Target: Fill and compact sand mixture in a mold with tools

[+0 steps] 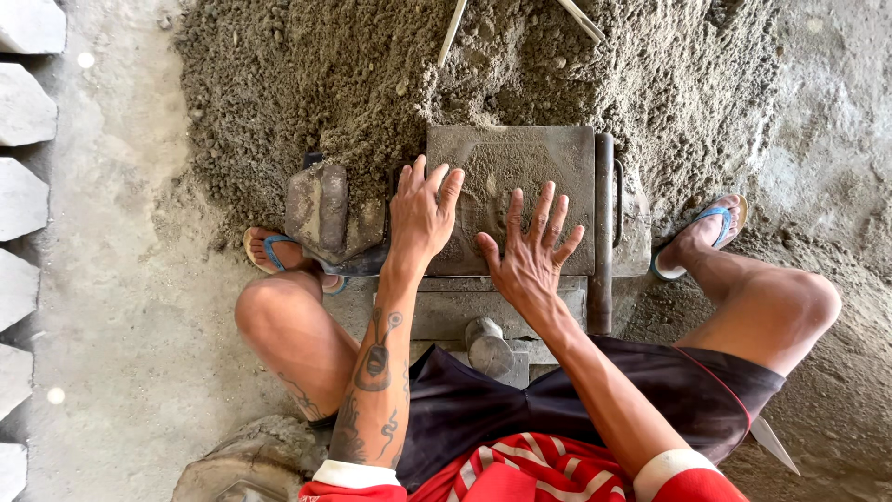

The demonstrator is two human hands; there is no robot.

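A view from above of a person crouching over a grey metal block mould (520, 172), which sits at the near edge of a large heap of damp grey sand mix (307, 84). The mould's flat rectangular top carries a thin layer of the mix. Both hands lie flat on that top, fingers spread, gripping nothing. The left hand (423, 216) rests on the mould's left edge, fingertips pointing toward the heap. The right hand (530, 253) presses near the mould's middle, just beside the left hand but apart from it. A metal bar (603, 232) runs along the mould's right side. A dirt-caked metal part (325, 214) sits just left of the mould. Below the mould, between the person's knees, a short round metal knob (488, 346) sticks up. The person's feet, in blue sandals (720, 223), are planted on either side of the mould. Far left of the mould, a row of pale finished blocks (23, 112) lines the concrete floor (121, 279).
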